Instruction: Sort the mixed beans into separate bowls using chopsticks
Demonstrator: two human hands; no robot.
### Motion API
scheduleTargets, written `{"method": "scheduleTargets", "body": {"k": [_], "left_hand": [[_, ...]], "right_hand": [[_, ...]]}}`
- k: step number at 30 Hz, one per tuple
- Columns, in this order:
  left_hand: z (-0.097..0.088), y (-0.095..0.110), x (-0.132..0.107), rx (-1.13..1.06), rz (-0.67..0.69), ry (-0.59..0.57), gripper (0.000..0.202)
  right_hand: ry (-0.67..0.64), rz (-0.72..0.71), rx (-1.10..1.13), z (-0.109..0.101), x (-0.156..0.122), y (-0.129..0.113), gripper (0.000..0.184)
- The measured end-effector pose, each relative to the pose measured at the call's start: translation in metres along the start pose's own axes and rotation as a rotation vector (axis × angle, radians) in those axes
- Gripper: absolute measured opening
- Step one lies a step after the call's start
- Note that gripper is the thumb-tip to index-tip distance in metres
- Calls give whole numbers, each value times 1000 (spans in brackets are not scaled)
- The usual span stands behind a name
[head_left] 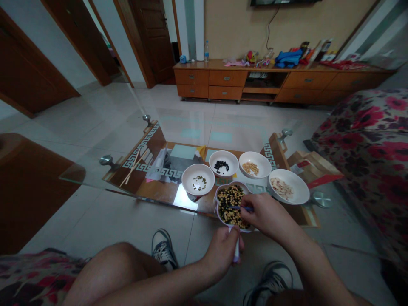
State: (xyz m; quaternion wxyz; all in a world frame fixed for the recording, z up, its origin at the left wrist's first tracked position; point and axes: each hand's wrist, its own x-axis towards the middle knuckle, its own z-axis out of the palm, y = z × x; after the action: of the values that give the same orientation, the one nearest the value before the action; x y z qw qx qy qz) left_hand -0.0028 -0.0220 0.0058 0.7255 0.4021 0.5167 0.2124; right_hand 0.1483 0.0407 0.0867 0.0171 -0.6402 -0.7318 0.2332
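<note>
My left hand (225, 247) is closed round the pale purple handle of a flower-shaped dish (217, 209), holding it at the near edge of the glass table. Mixed beans (231, 196), yellow, black and green, fill the dish. My right hand (263, 212) pinches a thin bluish-purple tool (236, 208) whose tip reaches in among the beans; its exact kind is unclear. Behind the dish stand white bowls: one with a few green beans (199, 182), one with black beans (221, 165), one with yellow soybeans (250, 168) and, at right, one with pale flat pieces (282, 188).
Chopsticks (132, 168) lie on the left of the glass table (86, 174). A brown paper bag (314, 168) sits beside the right bowl. Below the glass is a wooden shelf with papers. A flowered sofa (376, 136) borders the right; a TV cabinet (226, 78) stands behind.
</note>
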Motion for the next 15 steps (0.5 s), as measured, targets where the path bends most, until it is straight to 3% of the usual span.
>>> {"method": "scheduleTargets", "body": {"k": [15], "left_hand": [[-1, 0, -1, 16, 4, -12, 70]], "right_hand": [[5, -35, 16, 0, 0, 0, 17]]}}
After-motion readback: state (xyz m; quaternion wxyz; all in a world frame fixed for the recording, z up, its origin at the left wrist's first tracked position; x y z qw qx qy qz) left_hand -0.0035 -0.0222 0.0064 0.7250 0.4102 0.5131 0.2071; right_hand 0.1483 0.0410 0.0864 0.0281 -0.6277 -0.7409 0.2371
